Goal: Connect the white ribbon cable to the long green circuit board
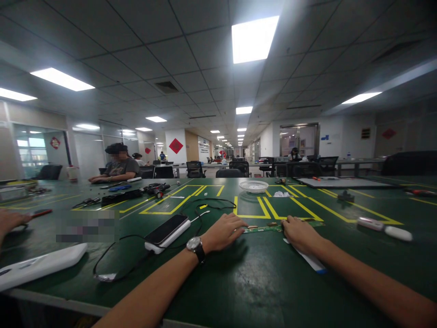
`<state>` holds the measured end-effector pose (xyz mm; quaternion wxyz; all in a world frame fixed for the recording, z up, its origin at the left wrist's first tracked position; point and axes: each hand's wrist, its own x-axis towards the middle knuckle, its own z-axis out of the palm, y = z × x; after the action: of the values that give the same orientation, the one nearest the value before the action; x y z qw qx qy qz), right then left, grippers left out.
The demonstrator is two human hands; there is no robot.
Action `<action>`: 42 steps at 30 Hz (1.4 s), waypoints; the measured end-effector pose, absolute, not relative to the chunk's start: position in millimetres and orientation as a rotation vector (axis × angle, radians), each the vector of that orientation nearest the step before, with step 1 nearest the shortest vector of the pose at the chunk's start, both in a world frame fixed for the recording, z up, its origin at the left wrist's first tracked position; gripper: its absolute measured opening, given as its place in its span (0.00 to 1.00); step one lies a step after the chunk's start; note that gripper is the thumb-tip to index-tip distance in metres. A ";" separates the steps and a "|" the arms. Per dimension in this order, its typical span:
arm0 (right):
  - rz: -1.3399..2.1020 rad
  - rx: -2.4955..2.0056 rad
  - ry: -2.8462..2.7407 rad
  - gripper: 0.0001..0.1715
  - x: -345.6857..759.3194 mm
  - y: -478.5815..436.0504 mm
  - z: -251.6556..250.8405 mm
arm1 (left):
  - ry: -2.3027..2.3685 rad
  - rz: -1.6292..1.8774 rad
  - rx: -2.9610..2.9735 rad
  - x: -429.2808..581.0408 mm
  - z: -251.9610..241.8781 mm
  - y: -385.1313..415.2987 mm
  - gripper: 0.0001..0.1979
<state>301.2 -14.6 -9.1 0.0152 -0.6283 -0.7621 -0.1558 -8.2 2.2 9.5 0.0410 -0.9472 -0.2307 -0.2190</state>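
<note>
A long, narrow green circuit board [262, 229] lies across the table in front of me, with small brownish parts along its upper edge. My left hand [223, 232], with a watch [195, 246] on the wrist, has its fingertips closed at the board's left end. Toward the other end, my right hand [297, 233] is closed over the board with curled fingers, hiding part of it. A white strip with a blue end [312, 263] sticks out from under my right wrist. Left of my left hand, a dark-screened phone [167, 229] rests on a white block [170, 239].
Black cable [112, 246] loops around the phone. A white basket [253, 186], crumpled tissue [281, 194] and a grey board [344, 182] stand farther back. Pink and white items [370, 223] lie right, a white device [41, 266] left. Another person's hand [12, 221] reaches in from the left.
</note>
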 end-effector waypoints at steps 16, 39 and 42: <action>-0.174 -1.977 -2.397 0.26 303.9 -20.6 2.2 | -0.691 -0.603 -2.951 -8.7 10.0 -1.4 0.19; 0.234 -1.386 -2.562 0.29 298.5 -20.2 10.3 | -0.738 -0.595 -2.957 -6.1 5.7 2.8 0.19; 0.326 -1.239 -2.599 0.23 284.9 -31.1 15.8 | -0.755 -0.554 -2.966 -6.2 3.8 3.4 0.18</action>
<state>284.9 -31.1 15.8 0.1215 -0.4244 -0.8903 0.1116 -6.2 3.4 3.8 0.0156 -0.9535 -0.2426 -0.1782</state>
